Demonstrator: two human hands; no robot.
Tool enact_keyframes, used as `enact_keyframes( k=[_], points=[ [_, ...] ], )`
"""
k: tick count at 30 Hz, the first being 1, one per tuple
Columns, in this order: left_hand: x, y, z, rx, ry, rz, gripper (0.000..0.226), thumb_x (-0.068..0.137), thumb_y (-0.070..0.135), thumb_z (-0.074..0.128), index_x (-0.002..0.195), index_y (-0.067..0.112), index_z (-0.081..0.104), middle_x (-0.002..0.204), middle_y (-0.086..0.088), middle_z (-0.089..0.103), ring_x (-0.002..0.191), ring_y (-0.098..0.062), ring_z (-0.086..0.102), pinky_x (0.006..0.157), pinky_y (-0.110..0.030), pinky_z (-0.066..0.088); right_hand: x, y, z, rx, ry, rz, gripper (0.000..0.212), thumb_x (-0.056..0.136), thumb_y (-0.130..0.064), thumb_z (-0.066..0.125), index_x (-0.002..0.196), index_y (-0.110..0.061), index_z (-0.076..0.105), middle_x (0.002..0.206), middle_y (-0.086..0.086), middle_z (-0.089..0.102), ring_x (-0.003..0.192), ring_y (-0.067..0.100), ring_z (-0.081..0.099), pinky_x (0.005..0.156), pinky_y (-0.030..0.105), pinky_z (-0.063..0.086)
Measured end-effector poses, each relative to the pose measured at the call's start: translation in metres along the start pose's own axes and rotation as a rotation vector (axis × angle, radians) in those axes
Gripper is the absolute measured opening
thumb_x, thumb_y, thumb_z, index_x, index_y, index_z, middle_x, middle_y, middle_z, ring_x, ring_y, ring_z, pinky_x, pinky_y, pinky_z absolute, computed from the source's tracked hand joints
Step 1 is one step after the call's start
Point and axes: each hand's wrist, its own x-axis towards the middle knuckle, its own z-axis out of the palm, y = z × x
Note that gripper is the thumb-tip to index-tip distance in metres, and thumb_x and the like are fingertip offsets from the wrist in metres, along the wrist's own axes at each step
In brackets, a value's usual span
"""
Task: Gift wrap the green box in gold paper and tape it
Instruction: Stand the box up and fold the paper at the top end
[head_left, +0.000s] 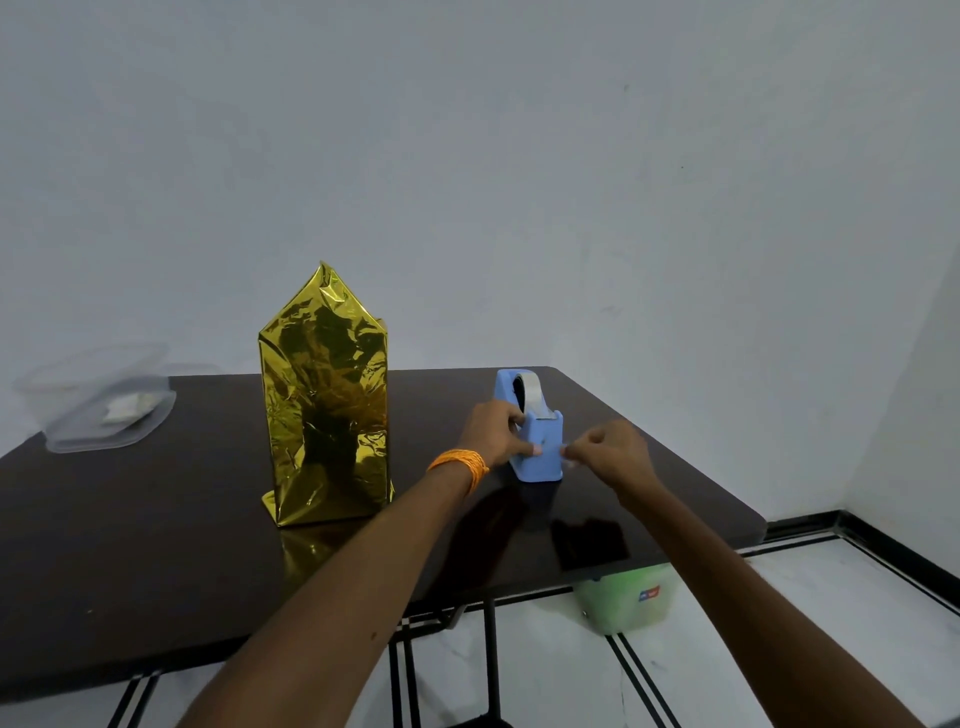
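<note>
Nearest: left hand (493, 434), orange thread at the wrist, grips blue plastic tape dispenser (535, 441). Right hand (615, 452) fingers (569, 458) pinch what looks like a clear tape end, too faint to confirm. Gold-wrapped box (324, 410) stands upright on dark glossy desk (156, 519), left of dispenser, top peaked and unfolded. Foil slick, crinkly, dents easily. Probably light, stiff inside; hold by flat sides.

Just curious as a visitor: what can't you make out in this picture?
Head view:
- The box: fully covered by gold paper.
- Any tape strip pinched by the right hand: too thin and clear to see.
- White stuff in the clear tub: blurred.
- Label on the green bin: too small; the table hides the bin's top.
</note>
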Motion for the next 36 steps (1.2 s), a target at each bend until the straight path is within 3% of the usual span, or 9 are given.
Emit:
enact_keyframes(
  k=[2,4,10,15,20,24,29,33,36],
  points=[
    [-0.003,0.0,-0.006,0.085,-0.099,0.005,0.059,0.07,0.02,0.087,0.122,0.009,0.064,0.107,-0.01,0.07,0.097,-0.026,0.065,0.087,-0.037,0.054,-0.001,0.0,-0.007,0.066,-0.007,-0.056,0.025,0.084,-0.022,0.074,0.066,-0.004,0.074,0.069,0.012,0.071,0.065,0.016,0.058,0.063,0.028,0.046],
    [-0.008,0.001,-0.013,0.141,-0.102,0.026,0.059,0.073,0.018,0.083,0.127,0.014,0.06,0.109,-0.006,0.069,0.098,-0.024,0.065,0.087,-0.037,0.055,-0.003,-0.012,-0.013,0.152,-0.04,-0.104,0.026,0.089,-0.024,0.07,0.071,-0.006,0.074,0.071,0.007,0.071,0.069,0.014,0.059,0.068,0.028,0.046],
    [-0.023,0.024,-0.075,0.176,0.281,0.151,0.036,0.078,0.009,0.059,0.112,0.02,0.068,0.094,0.001,0.072,0.092,-0.022,0.066,0.077,-0.033,0.054,0.005,-0.066,-0.001,0.32,0.009,-0.236,0.008,0.087,-0.03,0.07,0.089,-0.023,0.074,0.085,-0.003,0.072,0.081,0.015,0.064,0.074,0.032,0.051],
    [-0.036,0.052,-0.152,0.107,0.541,0.287,0.022,0.085,0.014,0.059,0.101,0.023,0.071,0.084,0.004,0.072,0.076,-0.014,0.068,0.078,-0.034,0.056,0.003,-0.118,0.024,0.345,0.116,-0.348,0.022,0.09,-0.032,0.067,0.112,-0.03,0.069,0.123,0.0,0.063,0.113,0.015,0.058,0.094,0.044,0.054],
    [-0.064,0.058,-0.22,-0.057,0.668,0.345,0.016,0.087,0.015,0.062,0.098,0.019,0.072,0.078,0.005,0.07,0.07,-0.01,0.069,0.071,-0.036,0.06,-0.014,-0.168,0.042,0.483,-0.051,-0.456,0.025,0.092,-0.034,0.067,0.117,-0.033,0.066,0.109,0.001,0.067,0.1,0.015,0.065,0.092,0.045,0.057],
    [-0.086,0.033,-0.253,-0.179,0.833,0.238,0.015,0.093,0.025,0.057,0.095,0.019,0.07,0.081,0.003,0.072,0.078,-0.011,0.07,0.076,-0.04,0.059,-0.028,-0.203,0.05,0.523,-0.208,-0.597,0.033,0.092,-0.034,0.069,0.123,-0.034,0.063,0.105,-0.003,0.073,0.102,0.012,0.067,0.095,0.043,0.055],
    [-0.109,-0.021,-0.248,-0.256,0.612,-0.008,0.038,0.101,0.044,0.044,0.105,0.017,0.07,0.098,0.001,0.071,0.096,-0.011,0.064,0.075,-0.026,0.046,-0.04,-0.24,0.062,0.578,-0.298,-0.693,0.045,0.088,-0.026,0.075,0.13,-0.029,0.059,0.097,-0.001,0.077,0.096,0.007,0.071,0.096,0.035,0.052],
    [-0.112,-0.048,-0.234,-0.293,0.488,-0.05,0.054,0.099,0.058,0.037,0.121,0.02,0.068,0.122,-0.001,0.068,0.113,-0.017,0.06,0.092,-0.029,0.042,-0.033,-0.258,0.07,0.528,-0.265,-0.721,0.05,0.085,-0.023,0.078,0.131,-0.026,0.057,0.088,0.001,0.078,0.094,0.01,0.072,0.097,0.036,0.052],
    [-0.114,-0.049,-0.234,-0.328,0.451,0.006,0.047,0.097,0.057,0.044,0.107,0.02,0.072,0.105,0.003,0.072,0.101,-0.012,0.064,0.091,-0.029,0.047,-0.023,-0.265,0.074,0.497,-0.239,-0.715,0.054,0.082,-0.019,0.08,0.13,-0.022,0.056,0.083,0.002,0.077,0.092,0.011,0.073,0.096,0.036,0.051]
  ],
)
